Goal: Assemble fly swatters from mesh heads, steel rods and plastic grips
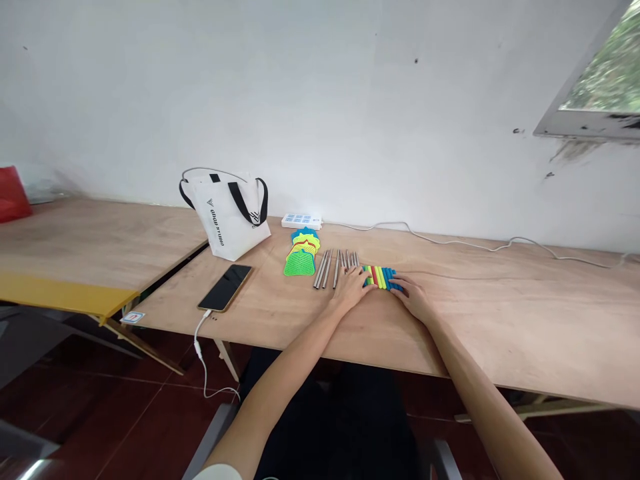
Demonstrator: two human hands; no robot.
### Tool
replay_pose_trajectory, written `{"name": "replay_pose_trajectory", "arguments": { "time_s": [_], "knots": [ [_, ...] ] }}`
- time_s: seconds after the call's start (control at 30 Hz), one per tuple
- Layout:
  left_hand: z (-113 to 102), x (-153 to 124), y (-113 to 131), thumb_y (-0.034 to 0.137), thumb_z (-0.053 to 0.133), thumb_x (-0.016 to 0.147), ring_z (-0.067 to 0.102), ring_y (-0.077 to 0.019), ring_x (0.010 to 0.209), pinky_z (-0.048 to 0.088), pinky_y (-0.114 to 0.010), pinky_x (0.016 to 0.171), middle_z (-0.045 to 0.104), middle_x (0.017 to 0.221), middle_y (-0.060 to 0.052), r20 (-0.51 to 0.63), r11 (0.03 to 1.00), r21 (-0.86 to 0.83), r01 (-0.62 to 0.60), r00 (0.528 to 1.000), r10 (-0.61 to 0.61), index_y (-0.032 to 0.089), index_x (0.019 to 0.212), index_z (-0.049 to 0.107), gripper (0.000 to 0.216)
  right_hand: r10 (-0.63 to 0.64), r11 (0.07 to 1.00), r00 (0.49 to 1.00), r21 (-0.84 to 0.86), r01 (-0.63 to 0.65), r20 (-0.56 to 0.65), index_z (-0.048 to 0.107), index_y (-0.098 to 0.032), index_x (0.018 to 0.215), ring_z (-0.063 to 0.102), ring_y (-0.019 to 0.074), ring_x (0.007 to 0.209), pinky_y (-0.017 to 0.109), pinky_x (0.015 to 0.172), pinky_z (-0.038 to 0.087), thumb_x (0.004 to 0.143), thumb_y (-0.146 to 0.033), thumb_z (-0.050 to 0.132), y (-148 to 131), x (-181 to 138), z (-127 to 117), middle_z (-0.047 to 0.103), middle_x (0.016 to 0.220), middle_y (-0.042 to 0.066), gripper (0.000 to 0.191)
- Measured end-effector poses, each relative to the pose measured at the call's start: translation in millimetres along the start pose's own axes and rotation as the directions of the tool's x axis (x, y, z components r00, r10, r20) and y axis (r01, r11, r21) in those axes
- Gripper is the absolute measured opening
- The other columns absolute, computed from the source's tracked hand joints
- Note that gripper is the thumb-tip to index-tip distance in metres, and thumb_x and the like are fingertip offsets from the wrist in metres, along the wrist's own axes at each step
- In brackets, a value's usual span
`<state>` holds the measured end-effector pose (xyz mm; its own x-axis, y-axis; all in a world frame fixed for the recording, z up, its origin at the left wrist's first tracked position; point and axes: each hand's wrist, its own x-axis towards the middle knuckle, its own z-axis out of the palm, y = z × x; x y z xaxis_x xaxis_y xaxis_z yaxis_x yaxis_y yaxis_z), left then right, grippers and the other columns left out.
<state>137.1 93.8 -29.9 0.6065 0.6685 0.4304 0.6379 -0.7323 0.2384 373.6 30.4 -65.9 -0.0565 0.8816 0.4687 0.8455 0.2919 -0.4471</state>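
Note:
A row of short coloured sticks [380, 275] in green, red, yellow and blue lies on the wooden table [500, 320]. My left hand [354, 287] rests flat at the row's left end, fingers stretched onto the sticks. My right hand [414, 297] lies flat at the row's right end, fingers touching the blue ones. Just left of my left hand lie several grey metal rods [330, 267], side by side. Further left sits a stack of bright mesh swatter heads [301, 257], green on top near me, blue at the back.
A black phone [225, 287] on a white cable lies at the table's left front. A white tote bag [230, 212] stands behind it. A white power strip [301, 220] and its cord run along the wall. A second table [75, 247] adjoins on the left.

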Motion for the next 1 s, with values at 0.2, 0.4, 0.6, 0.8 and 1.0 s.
{"name": "replay_pose_trajectory", "arguments": {
  "time_s": [0.2, 0.4, 0.6, 0.8, 1.0],
  "knots": [
    [-23, -5, -15, 0.046, 0.046, 0.105, 0.059, -0.0240, 0.113, 0.038, -0.042, 0.101, 0.066, 0.117, -0.005, -0.087, 0.992, -0.004, 0.130, 0.988, -0.130, 0.024, 0.114, 0.067, 0.031, -0.021, 1.000, 1.000, -0.014, 0.021, 0.004, 0.073, -0.029, 0.120, 0.063, 0.0275, 0.123, 0.050, 0.110, 0.048, 0.097, -0.044, 0.050, -5, 3, 3, 0.067, 0.132, 0.006, 0.036],
    [-44, -28, -46, 0.048, 0.052, 0.100, 0.052, -0.0291, 0.127, 0.039, -0.044, 0.105, 0.059, 0.133, -0.011, -0.147, 0.956, 0.130, 0.265, 0.958, -0.245, 0.023, 0.120, 0.063, 0.034, -0.035, 0.999, 0.999, -0.009, 0.035, 0.011, 0.073, -0.029, 0.120, 0.063, 0.0271, 0.123, 0.047, 0.109, 0.049, 0.098, -0.046, 0.048, -12, 5, 5, 0.067, 0.133, 0.006, 0.037],
    [-36, -38, -53, 0.063, 0.050, 0.096, 0.050, -0.0321, 0.133, 0.040, -0.047, 0.109, 0.053, 0.144, -0.014, -0.017, 0.959, 0.141, 0.246, 0.969, -0.246, 0.021, 0.130, 0.058, 0.055, 0.002, 1.000, 0.999, -0.024, -0.002, 0.032, 0.069, -0.026, 0.127, 0.057, 0.0284, 0.131, 0.045, 0.111, 0.047, 0.096, -0.056, 0.049, -11, 5, 5, 0.057, 0.146, 0.009, 0.047],
    [-33, -36, -45, 0.069, 0.040, 0.098, 0.044, -0.0306, 0.141, 0.035, -0.044, 0.117, 0.047, 0.152, -0.015, 0.036, 0.981, 0.082, 0.177, 0.983, -0.181, 0.019, 0.137, 0.055, 0.066, 0.176, 0.978, 0.982, -0.130, -0.166, 0.067, 0.049, -0.024, 0.150, 0.040, 0.0297, 0.146, 0.048, 0.118, 0.037, 0.101, -0.065, 0.030, -16, 16, 9, 0.034, 0.164, 0.011, 0.066],
    [-26, -31, -30, 0.080, 0.035, 0.092, 0.039, -0.0312, 0.145, 0.025, -0.052, 0.122, 0.043, 0.158, -0.009, 0.031, 0.986, 0.080, 0.143, 0.989, -0.146, 0.026, 0.145, 0.052, 0.077, 0.242, 0.913, 0.955, -0.374, -0.165, 0.169, 0.035, -0.032, 0.158, 0.025, 0.0325, 0.153, 0.055, 0.121, 0.026, 0.100, -0.068, 0.022, -38, 34, 19, 0.026, 0.168, 0.007, 0.070]
  ]
}}
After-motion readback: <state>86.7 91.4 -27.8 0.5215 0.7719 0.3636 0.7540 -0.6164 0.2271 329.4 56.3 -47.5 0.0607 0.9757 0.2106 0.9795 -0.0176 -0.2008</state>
